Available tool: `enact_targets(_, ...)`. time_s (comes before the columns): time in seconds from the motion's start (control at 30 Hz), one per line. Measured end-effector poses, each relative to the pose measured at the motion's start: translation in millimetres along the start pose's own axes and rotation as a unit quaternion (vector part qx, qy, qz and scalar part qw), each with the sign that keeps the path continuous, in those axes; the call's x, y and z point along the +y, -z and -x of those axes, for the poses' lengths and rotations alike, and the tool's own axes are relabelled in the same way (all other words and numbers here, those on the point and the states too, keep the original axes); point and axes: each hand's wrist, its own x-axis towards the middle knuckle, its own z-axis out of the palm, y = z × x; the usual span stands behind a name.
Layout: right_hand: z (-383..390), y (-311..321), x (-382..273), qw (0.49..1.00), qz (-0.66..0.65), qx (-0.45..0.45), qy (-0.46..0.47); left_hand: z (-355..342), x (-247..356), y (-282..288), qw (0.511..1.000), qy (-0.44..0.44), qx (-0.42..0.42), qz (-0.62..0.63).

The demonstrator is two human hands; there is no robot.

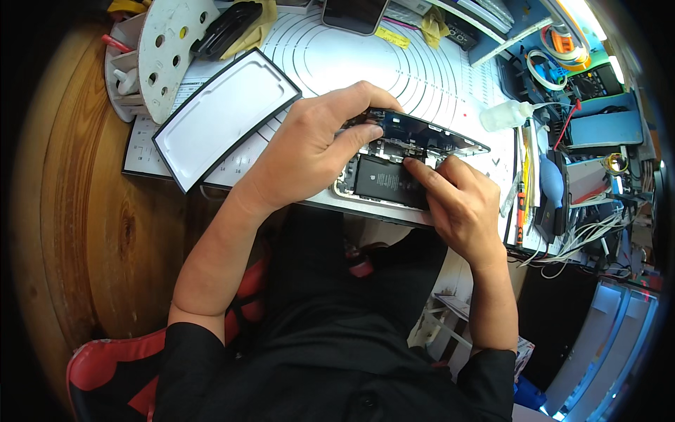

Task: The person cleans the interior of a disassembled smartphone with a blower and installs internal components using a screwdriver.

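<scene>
An opened phone (380,179), black battery exposed, lies at the desk's front edge, its dark screen panel (436,138) raised along the back. My left hand (316,144) is closed on that panel's left end, thumb over its edge and fingers behind. At the phone's right end, my right hand (457,197) has its index fingertip on the internal parts above the battery; its other fingers are curled, and whatever lies within them is hidden. A white tray (225,119) with a dark rim is left of my hands.
The white printed mat (351,63) holds another phone (351,14) at the back. A round holed stand (158,63) is back left. At right are a squeeze bottle (503,116), blue air blower (552,179), tools and tangled cables (576,239). A red-black chair (105,366) is below.
</scene>
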Motion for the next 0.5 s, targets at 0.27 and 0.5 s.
enact_targets(0.27,0.3,-8.6,7.7,0.999,0.003,0.018,0.044,-0.6,1.0,-1.9,1.0,0.011,0.003,0.02)
enact_targets(0.5,9.0,-20.3,16.2,0.994,-0.057,0.094,0.015,-0.5,0.3,-0.6,0.999,0.027,-0.003,0.02)
